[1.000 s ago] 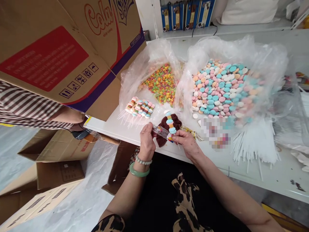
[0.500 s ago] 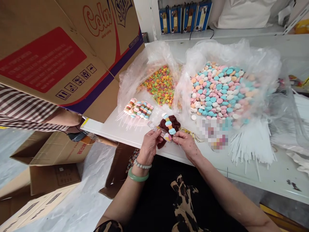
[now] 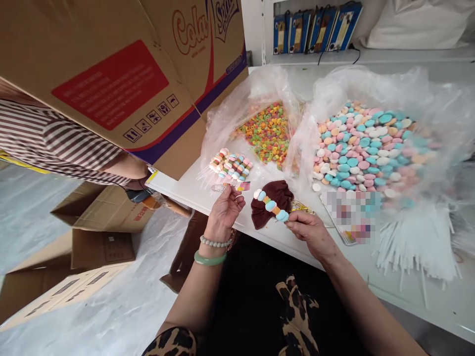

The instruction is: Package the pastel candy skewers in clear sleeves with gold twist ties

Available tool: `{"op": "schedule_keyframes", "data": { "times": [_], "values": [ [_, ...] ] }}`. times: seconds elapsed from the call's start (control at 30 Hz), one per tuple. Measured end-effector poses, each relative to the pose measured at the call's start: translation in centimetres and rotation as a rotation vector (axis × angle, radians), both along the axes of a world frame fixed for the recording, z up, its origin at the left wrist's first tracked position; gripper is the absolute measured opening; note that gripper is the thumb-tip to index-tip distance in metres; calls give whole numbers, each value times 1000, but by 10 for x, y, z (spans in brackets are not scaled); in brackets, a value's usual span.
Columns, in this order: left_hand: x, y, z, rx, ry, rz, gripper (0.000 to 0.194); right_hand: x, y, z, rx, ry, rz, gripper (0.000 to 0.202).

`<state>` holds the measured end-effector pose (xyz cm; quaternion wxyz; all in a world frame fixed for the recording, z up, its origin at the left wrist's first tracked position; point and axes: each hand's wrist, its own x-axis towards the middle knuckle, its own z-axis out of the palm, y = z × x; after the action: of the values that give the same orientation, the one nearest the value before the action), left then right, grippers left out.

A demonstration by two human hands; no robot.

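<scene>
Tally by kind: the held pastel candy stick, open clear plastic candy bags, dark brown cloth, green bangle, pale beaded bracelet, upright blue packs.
Held pastel candy stick: 1
Open clear candy bags: 2
Dark brown cloth: 1
Green bangle: 1
Pale beaded bracelet: 1
Upright blue packs: 4
Total: 10

Soft, fairly bright indoor light spreads across a white table, its source out of view. Pale highlights haze a clear plastic bag, while a cardboard box reads darker. Wide-angle distortion stretches the edges; fine print is smeared, and blocky pixelation obscures a packet.
</scene>
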<state>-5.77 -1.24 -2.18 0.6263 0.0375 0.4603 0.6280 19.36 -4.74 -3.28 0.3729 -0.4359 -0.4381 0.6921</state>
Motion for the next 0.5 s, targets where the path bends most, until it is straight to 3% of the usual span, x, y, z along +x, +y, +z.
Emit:
{"op": "schedule_keyframes", "data": {
  "times": [0.37, 0.5],
  "values": [
    [6, -8, 3, 203, 28, -56, 25, -10, -5, 6, -1, -31, 1, 22],
    [10, -10, 5, 189, 78, -147, 30, -8, -3, 5, 158, -194, -8, 18]
  ]
}}
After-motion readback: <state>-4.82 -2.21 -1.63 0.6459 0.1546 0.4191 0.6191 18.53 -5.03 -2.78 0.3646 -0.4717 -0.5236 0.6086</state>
